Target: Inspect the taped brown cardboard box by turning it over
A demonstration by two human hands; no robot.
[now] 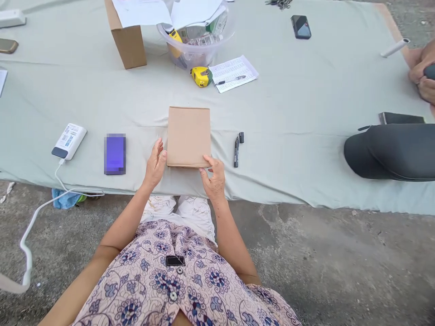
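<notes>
Cardboard box, flat and brown, lies square on pale cloth spread over floor, directly before seated person. Left hand unclenched, thumb against near-left edge. Right hand unclenched, fingertips on near-right corner. Likely bracketing box to keep it straight, not lifting. Uncapped marker and cap lie within right hand's reach.

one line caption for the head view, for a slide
Left hand and right hand touch the near corners of a flat cardboard box on a green cloth, uncapped marker beside it.
</notes>
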